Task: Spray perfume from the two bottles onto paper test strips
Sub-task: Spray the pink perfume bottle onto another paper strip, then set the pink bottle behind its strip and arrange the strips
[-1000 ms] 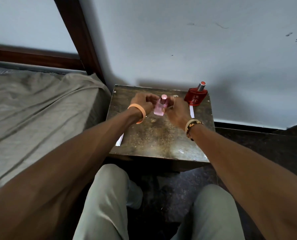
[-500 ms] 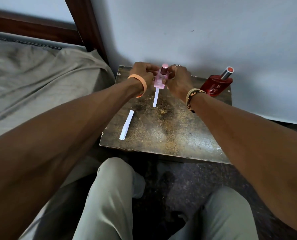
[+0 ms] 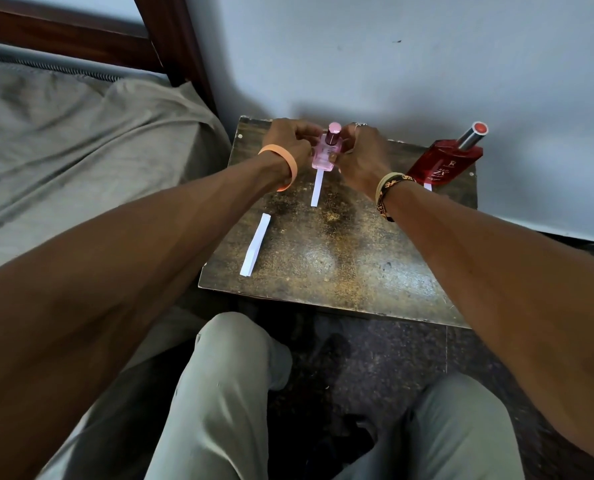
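A small pink perfume bottle [image 3: 326,152] with a dark pink cap stands at the far edge of a worn dark table [image 3: 340,258]. My left hand [image 3: 288,140] grips its left side and my right hand [image 3: 363,152] grips its right side. A white paper strip [image 3: 317,188] lies on the table just in front of the bottle. A second white strip [image 3: 255,244] lies near the table's left edge. A red perfume bottle [image 3: 444,162] with a silver neck and red cap stands at the far right, over the end of a third strip [image 3: 427,186].
A bed with a grey sheet [image 3: 81,150] and a dark wooden post [image 3: 181,53] lies to the left of the table. A pale wall [image 3: 392,64] rises right behind it. My knees in light trousers [image 3: 226,393] are below the table's near edge.
The view has tilted and come closer. Both hands stay on the pink bottle at the back of the table, and a strip now shows in front of it.
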The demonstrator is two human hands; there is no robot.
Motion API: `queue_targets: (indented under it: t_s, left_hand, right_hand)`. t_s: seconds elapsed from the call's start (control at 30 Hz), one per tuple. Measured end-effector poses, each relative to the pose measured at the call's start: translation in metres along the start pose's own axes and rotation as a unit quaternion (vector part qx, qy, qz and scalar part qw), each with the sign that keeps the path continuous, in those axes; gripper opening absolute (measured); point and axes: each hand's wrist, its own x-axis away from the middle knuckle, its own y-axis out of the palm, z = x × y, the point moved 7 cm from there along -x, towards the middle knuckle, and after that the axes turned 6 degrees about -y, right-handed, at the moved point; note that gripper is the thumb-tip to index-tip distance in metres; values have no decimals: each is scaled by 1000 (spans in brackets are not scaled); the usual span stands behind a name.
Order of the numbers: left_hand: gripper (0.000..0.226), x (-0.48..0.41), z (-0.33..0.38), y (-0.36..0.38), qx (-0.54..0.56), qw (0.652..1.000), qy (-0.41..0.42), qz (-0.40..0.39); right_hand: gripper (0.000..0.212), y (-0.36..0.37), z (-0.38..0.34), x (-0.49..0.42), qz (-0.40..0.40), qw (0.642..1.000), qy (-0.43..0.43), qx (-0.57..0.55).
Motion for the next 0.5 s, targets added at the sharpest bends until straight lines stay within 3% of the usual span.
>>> queue_targets:
  t_s: [0.5]
  left_hand:
    - [45, 5, -9, -5, -15, 1000, -14, 23]
  right_hand:
    - [43, 10, 12, 6, -31, 997, 59, -49]
